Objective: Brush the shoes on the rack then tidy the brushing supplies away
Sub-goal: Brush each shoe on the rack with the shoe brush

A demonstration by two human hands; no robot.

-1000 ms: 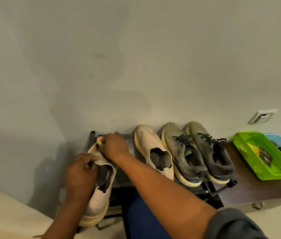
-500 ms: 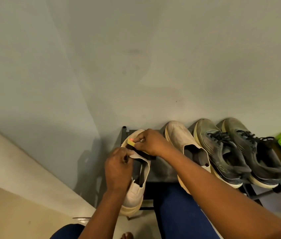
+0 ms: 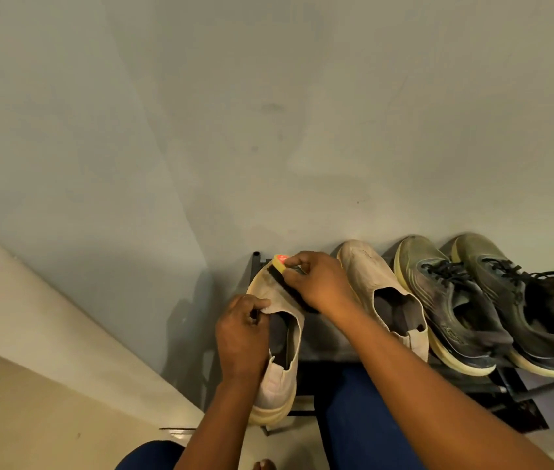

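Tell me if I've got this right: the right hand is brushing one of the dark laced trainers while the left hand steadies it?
Not quite. In the head view the right hand works the brush over the beige slip-on shoe, not a dark laced trainer. The left hand does steady it.

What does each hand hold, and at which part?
The left hand pinches the beige shoe at its collar edge. The right hand grips the brush by its back.

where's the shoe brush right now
In the head view the shoe brush is left of centre, held by the right hand against the toe of the beige shoe that the left hand holds at the rack's left end.
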